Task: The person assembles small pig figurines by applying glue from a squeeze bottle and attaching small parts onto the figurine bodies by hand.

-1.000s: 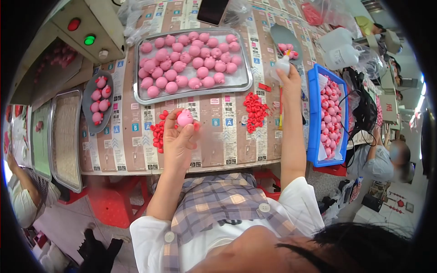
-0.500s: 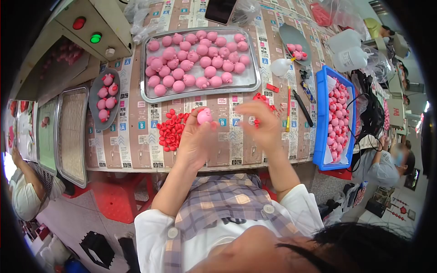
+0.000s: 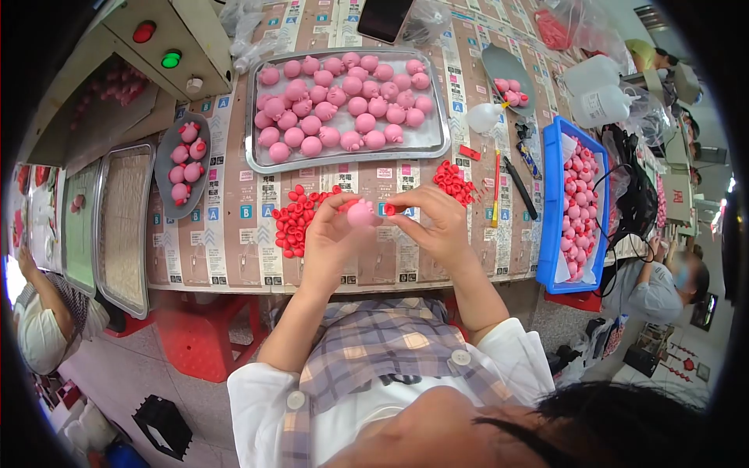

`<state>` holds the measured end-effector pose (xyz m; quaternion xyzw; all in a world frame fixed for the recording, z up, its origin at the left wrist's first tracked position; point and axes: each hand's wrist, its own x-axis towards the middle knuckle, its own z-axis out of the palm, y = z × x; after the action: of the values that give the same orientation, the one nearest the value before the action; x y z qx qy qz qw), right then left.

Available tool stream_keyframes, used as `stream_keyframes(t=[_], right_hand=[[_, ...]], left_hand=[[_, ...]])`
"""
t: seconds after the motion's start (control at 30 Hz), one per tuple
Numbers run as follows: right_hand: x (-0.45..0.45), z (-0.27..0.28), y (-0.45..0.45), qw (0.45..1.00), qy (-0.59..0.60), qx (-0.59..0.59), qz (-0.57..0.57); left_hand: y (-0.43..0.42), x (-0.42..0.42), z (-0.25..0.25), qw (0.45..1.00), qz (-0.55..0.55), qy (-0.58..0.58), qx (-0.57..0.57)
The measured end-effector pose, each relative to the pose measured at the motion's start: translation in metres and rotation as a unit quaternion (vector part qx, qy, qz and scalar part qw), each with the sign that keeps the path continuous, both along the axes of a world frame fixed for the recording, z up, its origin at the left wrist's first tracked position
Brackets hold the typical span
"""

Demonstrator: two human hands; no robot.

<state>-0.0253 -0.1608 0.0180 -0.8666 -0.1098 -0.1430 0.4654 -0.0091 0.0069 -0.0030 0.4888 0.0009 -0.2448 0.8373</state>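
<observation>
My left hand (image 3: 328, 243) is closed around a round pink figure (image 3: 361, 213) with small bumps on it, like a little pig. Pinched between the thumb and fingertips of my right hand (image 3: 443, 230) is a small red piece (image 3: 389, 209), close beside the figure; whether the two touch I cannot tell. A heap of red ring-like pieces (image 3: 291, 226) lies by my left hand. Beyond my right hand is a second heap of small red pieces (image 3: 454, 182). Behind both hands, a metal tray (image 3: 351, 158) holds many pink figures (image 3: 310, 125).
At right stands a blue crate (image 3: 552, 210) of pink-and-red figures, near a black pen (image 3: 520, 187) and a yellow-red stick (image 3: 496, 189). Grey dishes (image 3: 167, 152) hold more figures. A squeeze bottle (image 3: 484, 118) and phone (image 3: 384, 17) lie farther back. A machine (image 3: 168, 35) stands left; other people sit at both sides.
My right hand has come from the right-hand red heap toward the pink figure, and a red piece now shows in its fingertips. My left hand still holds the figure, slightly shifted.
</observation>
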Motion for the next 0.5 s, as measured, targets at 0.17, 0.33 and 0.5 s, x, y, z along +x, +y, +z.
stream_keyframes(t=[0.17, 0.33, 0.5], right_hand=[[-0.002, -0.005, 0.003, 0.994, -0.061, -0.088, 0.022], [-0.008, -0.008, 0.01, 0.988, -0.089, -0.124, 0.023], [-0.023, -0.015, 0.027, 0.966, 0.138, 0.21, -0.053]], left_hand=[[0.002, -0.002, -0.006, 0.992, -0.011, -0.067, 0.108], [0.004, -0.003, -0.007, 0.943, 0.009, -0.191, 0.271], [0.003, -0.002, 0.006, 0.829, 0.064, -0.38, 0.405]])
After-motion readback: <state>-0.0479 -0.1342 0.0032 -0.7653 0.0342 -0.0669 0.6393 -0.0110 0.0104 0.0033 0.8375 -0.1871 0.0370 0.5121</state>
